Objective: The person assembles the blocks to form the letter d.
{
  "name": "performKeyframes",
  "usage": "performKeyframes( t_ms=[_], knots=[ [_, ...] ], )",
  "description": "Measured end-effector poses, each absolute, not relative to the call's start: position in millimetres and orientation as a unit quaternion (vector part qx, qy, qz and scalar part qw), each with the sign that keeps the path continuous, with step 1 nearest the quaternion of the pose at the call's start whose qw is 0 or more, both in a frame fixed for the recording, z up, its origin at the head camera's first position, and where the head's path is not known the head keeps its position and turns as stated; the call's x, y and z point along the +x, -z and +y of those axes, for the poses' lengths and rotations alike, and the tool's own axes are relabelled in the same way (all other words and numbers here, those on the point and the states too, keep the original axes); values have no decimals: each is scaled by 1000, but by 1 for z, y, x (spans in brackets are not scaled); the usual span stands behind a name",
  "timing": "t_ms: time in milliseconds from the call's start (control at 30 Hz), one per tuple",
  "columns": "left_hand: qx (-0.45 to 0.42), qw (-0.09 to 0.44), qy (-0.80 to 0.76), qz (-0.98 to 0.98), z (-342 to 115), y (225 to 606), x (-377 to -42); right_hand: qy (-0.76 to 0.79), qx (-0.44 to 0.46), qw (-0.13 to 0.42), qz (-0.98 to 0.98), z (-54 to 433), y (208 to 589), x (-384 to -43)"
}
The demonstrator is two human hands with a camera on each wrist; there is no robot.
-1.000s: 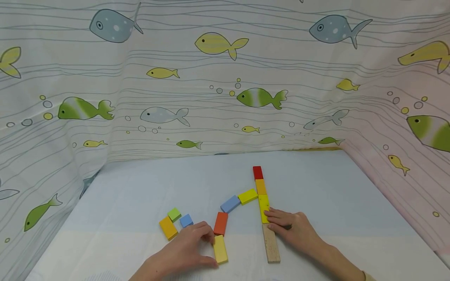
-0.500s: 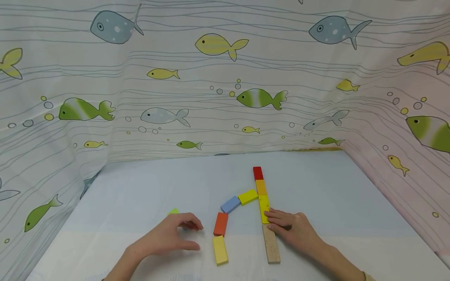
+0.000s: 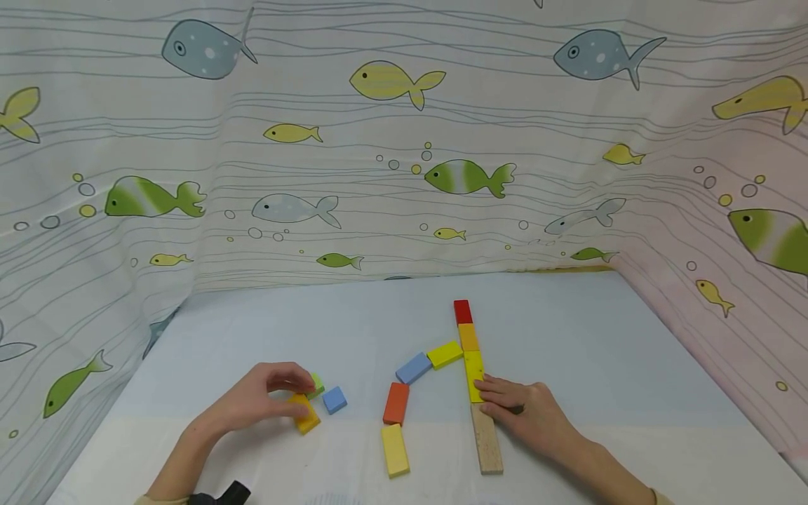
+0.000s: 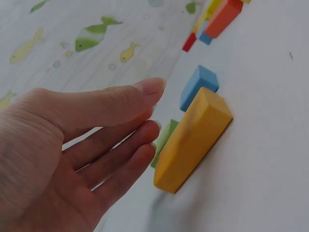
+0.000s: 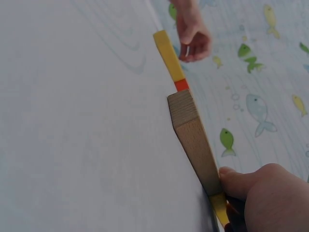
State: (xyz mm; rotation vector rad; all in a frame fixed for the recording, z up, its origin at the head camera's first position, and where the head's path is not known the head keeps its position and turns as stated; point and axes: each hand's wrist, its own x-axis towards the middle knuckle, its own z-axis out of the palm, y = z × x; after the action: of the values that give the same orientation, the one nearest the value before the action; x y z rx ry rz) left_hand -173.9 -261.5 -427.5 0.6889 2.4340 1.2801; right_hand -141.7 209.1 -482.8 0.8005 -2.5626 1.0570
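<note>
My left hand hovers by an orange block, thumb and fingers apart with nothing between them. In the left wrist view the fingertips come close to this orange block; contact cannot be told. Beside it lie a green block, partly hidden, and a small blue block. On the right, the fingers of my right hand rest against the side of a straight row, near where a bright yellow block meets a plain wooden block. Its thumb touches the wooden block in the right wrist view.
An orange block and a dark red block extend the row. A bent line branches from it: yellow block, blue block, red block, pale yellow block. Fish-printed cloth rises behind.
My left hand has let go of the pale yellow block and moved left to the orange block. The right hand has stayed put.
</note>
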Motion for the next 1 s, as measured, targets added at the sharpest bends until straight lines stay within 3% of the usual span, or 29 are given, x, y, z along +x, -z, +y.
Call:
performKeyframes(
  t_ms=[300, 1000],
  knots=[
    [224, 161, -449, 850, -286, 434, -181, -362, 274, 123, -882, 209, 482, -142],
    [240, 185, -454, 838, -291, 439, -182, -370, 280, 133, -876, 208, 482, -142]
  ],
)
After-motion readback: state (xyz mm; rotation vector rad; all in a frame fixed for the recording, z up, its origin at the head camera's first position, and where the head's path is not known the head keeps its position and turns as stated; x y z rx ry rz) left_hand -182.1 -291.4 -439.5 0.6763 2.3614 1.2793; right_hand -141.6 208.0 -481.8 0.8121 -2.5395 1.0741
